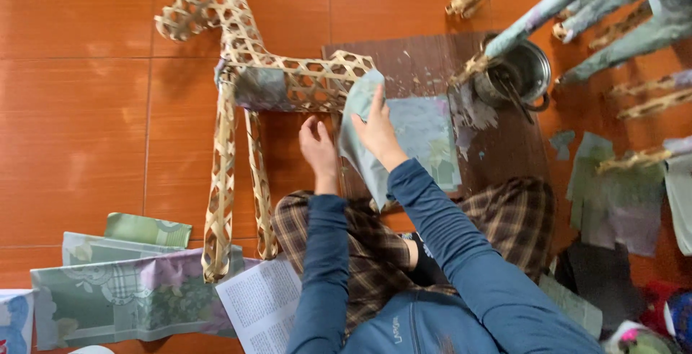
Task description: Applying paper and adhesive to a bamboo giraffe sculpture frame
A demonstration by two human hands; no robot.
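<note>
Right hand (376, 127) pinching a grey-green paper sheet (360, 145) against the back end of a woven bamboo horse (249, 83) standing on the floor (72, 109), left hand (319, 148) spread open beside it, touching nothing clearly

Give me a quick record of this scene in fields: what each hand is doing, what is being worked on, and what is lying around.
Left hand: open, by the frame's underside, holding nothing
Right hand: presses a pale green paper sheet against the frame's rear
Work piece: woven bamboo animal frame, partly papered
Surface: dark board on an orange tiled floor
Nearby: metal pot with a brush, printed paper stack at lower left, more papered frames at upper right
</note>
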